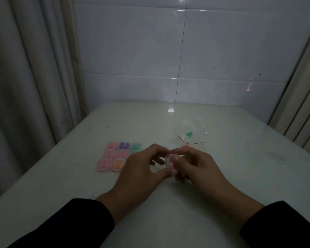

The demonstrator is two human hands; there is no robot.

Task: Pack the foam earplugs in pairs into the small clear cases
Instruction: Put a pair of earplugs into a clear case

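Dim head view over a pale table [168,203]. Small clear case [170,162] held up between both hands just above the tabletop, near centre, likely so lid can be pinched shut or pried open at comfortable working height; which of the two, cannot tell, too blurred. Left hand [141,169] curled, thumb and forefinger pinching the case's left edge, other fingers loosely tucked under. Right hand [195,165] gripping the case from the right side, fingers wrapped around it, forefinger stretched over the top toward the left fingertips. Pink earplug [185,147] poking out just above the right forefinger, seemingly pinched there or lying just behind; unclear which. Something pinkish visible inside the held case, probably one plug already seated. Both wrists angled inward, forearms in dark sleeves [70,226] converging from the lower corners, hands nearly touching at the fingertips. Filled cases [115,156] parked in a neat grid left of the hands, touching one another: pink, purple, green, orange contents, kept aside as the done pile, clear of the working spot. Clear plastic bag [191,133] lying flat beyond the right hand, red strip along its mouth, one green earplug [188,134] left inside, within easy reach as the supply. Judging by that, packing nearly finished.
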